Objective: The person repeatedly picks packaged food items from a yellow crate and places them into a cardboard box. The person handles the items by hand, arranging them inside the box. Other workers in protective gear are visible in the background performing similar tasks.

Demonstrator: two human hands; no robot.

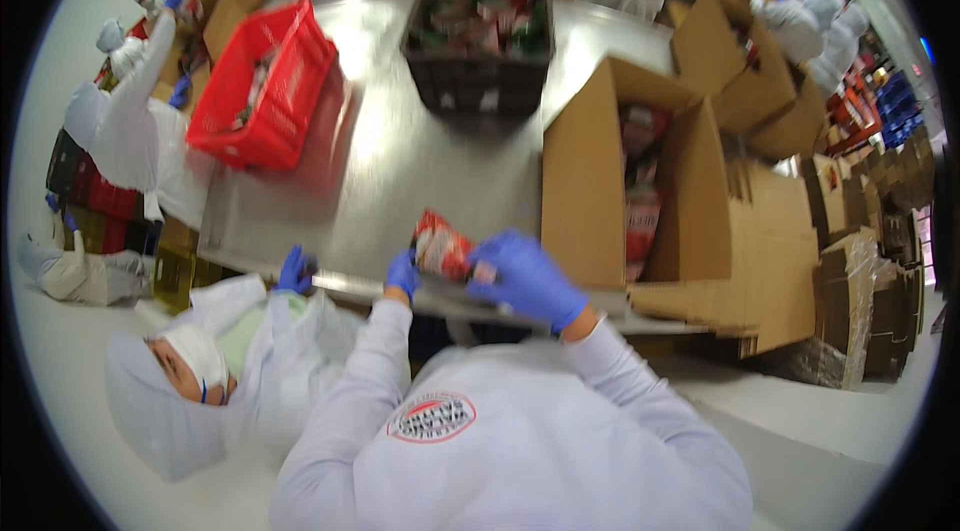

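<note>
A small red and white packet (440, 245) is held between my two blue-gloved hands, just above the near edge of the steel table. My left hand (402, 275) grips its lower left side. At the packet's right end, my right hand (530, 281) has its fingers closed, with a whitish bit showing between them; the fingertips are partly blurred. Right of my hands stands an open cardboard box (583, 201) with several red and white packets (642, 221) inside.
A red crate (270, 136) stands at the left of the steel table (400, 156). At the far side is a dark crate (478, 86) full of red and green packets. A co-worker (290, 361) is close on my left. Flattened cardboard (770, 261) lies at the right.
</note>
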